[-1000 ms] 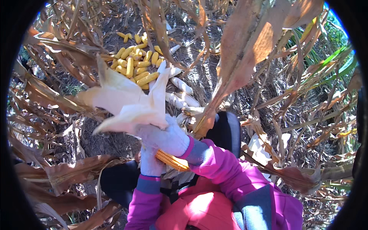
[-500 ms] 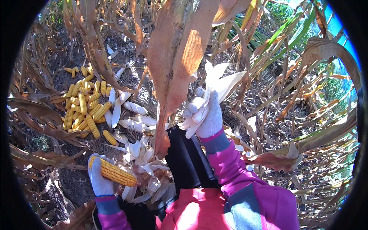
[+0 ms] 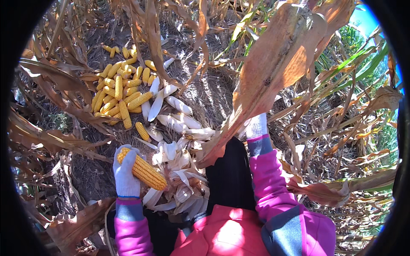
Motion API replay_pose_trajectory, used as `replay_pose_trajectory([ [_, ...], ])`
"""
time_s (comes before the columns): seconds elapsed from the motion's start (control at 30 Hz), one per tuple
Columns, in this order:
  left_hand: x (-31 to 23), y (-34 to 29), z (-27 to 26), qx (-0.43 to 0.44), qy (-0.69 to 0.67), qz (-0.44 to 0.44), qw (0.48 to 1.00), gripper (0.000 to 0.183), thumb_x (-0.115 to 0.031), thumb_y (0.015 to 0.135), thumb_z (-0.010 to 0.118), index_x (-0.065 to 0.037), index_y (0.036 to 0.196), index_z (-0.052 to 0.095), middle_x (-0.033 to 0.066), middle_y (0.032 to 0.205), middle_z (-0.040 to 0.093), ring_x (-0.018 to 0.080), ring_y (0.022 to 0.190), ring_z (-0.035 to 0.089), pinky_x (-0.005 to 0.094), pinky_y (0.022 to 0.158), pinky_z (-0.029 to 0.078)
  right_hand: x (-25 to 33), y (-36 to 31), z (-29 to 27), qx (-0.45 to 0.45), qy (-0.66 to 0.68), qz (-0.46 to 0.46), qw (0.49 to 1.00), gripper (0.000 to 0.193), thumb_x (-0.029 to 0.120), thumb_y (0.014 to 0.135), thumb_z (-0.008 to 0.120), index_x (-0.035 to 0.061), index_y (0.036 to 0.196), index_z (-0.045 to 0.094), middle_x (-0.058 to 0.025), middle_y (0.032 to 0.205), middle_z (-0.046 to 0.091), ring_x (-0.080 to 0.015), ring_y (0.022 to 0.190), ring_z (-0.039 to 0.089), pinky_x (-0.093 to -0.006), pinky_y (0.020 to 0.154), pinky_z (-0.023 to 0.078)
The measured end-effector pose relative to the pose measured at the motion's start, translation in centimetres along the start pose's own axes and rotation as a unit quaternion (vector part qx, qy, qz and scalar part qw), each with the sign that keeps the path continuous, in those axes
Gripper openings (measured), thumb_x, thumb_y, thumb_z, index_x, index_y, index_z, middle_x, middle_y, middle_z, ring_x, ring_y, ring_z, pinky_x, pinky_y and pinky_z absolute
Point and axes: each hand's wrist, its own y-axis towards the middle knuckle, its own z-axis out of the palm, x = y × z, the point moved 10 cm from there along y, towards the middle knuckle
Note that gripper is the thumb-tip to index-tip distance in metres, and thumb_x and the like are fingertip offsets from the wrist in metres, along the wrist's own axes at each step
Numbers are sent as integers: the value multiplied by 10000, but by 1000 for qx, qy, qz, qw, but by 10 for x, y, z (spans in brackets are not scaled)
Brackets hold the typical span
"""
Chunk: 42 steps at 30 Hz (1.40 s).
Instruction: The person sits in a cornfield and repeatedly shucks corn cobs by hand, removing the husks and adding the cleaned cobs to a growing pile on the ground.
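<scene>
In a white knit glove, my left hand (image 3: 127, 175) grips a bare yellow corn cob (image 3: 147, 173), which slants down to the right. My right hand (image 3: 257, 126) reaches forward; only the back of its glove near the cuff shows. A broad dry brown leaf (image 3: 269, 72) covers its fingers, so whatever they hold is hidden. Peeled pale husks (image 3: 181, 190) lie heaped just right of the cob in my left hand. Several ears still in their husks (image 3: 179, 121) rest on the ground beyond that heap.
A pile of husked yellow cobs (image 3: 121, 89) lies on the ground at the far left, with one cob (image 3: 142, 131) apart on its near side. Dry corn stalks and leaves (image 3: 51, 136) crowd the left, and more stalks (image 3: 341, 179) stand on the right.
The view has swung left, so the cob pile appears farther right. The white husk seen earlier in my right hand is out of sight behind the leaf. My left hand keeps its cob.
</scene>
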Motion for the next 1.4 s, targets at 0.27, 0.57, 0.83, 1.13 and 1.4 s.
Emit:
replay_pose_trajectory([
  [0.27,-8,10,-47,-92,-62,37,993,336,-283,955,684,-64,1185,575,81,993,618,214,888,623,416,853,558,33,24,7,-152,-192,-62,967,288,234,1001,576,9,1180,568,-134,1016,657,-236,801,664,-372,687,554],
  [0.57,-16,12,-61,-196,-199,10,960,406,-426,973,641,-68,1141,548,78,939,601,236,838,611,436,843,545,104,5,38,-213,-450,-267,825,274,194,997,551,-35,1148,564,-170,1059,632,-256,911,635,-396,801,529],
  [0.83,-17,3,-77,-208,-202,13,957,484,-507,962,624,-82,1176,533,88,984,591,252,894,607,458,879,541,105,-228,228,107,-289,-632,710,243,138,964,543,-33,1135,557,-181,1037,625,-271,891,630,-385,821,515],
  [1.13,-6,0,-55,-123,-236,-25,964,436,-469,991,599,-68,1160,571,92,993,629,225,888,615,403,847,531,-216,-246,248,499,-443,54,743,944,469,711,835,-13,1400,407,-251,1159,631,-387,1037,645,-436,923,510],
  [1.4,-89,-25,-70,-191,92,170,962,311,-257,1005,598,-65,1250,613,41,1129,667,151,1037,627,330,913,490,-361,-264,68,177,-277,561,760,467,380,870,747,-2,1100,609,-104,795,645,-217,551,603,-367,472,491],
])
